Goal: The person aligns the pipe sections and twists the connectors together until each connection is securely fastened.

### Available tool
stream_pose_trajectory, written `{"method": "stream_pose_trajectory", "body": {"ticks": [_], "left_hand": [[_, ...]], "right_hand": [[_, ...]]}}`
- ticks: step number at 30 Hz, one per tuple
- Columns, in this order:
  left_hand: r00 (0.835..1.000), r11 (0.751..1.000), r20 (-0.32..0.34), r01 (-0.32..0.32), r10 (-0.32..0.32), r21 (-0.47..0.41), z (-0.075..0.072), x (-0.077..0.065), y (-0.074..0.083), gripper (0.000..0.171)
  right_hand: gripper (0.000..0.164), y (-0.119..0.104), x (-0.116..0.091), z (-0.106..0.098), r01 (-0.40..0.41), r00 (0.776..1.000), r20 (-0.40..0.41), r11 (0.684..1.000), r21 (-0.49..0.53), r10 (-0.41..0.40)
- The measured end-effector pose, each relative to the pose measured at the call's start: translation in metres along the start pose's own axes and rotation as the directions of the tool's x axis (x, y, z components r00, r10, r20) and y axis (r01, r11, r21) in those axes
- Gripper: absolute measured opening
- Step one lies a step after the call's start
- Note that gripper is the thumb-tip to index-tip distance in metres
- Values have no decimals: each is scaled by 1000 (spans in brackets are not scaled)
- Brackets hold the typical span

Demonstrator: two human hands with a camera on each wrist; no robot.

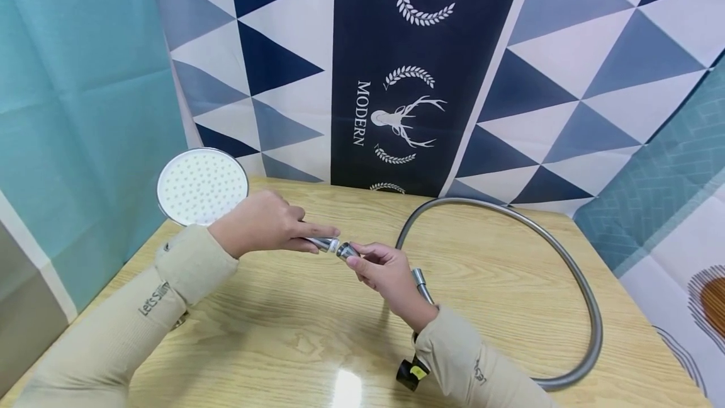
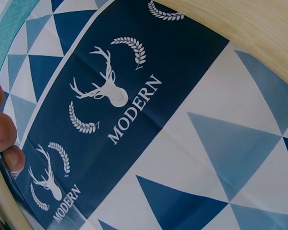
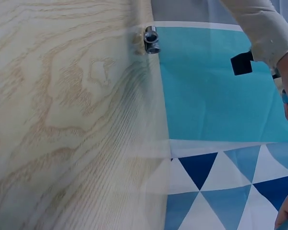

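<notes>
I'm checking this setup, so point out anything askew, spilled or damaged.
The patterned backdrop behind the table looks odd: its MODERN lettering and deer print lie sideways, as if hung turned. No spill or damage shows.

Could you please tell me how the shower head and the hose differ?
The shower head is a broad, round disc; the hose is a long, thin tube.
The shower head's face is white and dotted; the hose is plain grey.
The shower head faces the head camera; the hose curves in a loop.
Both show silvery surfaces.
</notes>
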State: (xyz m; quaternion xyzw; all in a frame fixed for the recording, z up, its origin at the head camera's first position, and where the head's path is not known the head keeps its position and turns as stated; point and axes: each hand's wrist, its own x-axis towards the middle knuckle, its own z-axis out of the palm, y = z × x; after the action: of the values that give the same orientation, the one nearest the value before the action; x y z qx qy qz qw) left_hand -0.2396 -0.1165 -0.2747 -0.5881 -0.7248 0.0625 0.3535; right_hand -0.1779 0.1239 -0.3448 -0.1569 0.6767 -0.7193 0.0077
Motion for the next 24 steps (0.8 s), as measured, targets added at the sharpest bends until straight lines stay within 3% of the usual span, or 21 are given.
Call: {"method": "stream_pose_trajectory", "body": {"ticks": [8,19,24], "left_hand": [[997,999,-67,-42,41,-10,3,-4,0,36],[1000,1000,-10,-17,18,7,1,-12,7,37],[1000,1000,-16,-19,19,-1,2,-14,8,35]], "right_hand": [[27,2,0,5,20,999,-36,998,-63,-22],[25,5,-1,12,30,999,-40,993,-111,-34],[24,6,-1,12,28,999,-43,989,-145,-34]]}}
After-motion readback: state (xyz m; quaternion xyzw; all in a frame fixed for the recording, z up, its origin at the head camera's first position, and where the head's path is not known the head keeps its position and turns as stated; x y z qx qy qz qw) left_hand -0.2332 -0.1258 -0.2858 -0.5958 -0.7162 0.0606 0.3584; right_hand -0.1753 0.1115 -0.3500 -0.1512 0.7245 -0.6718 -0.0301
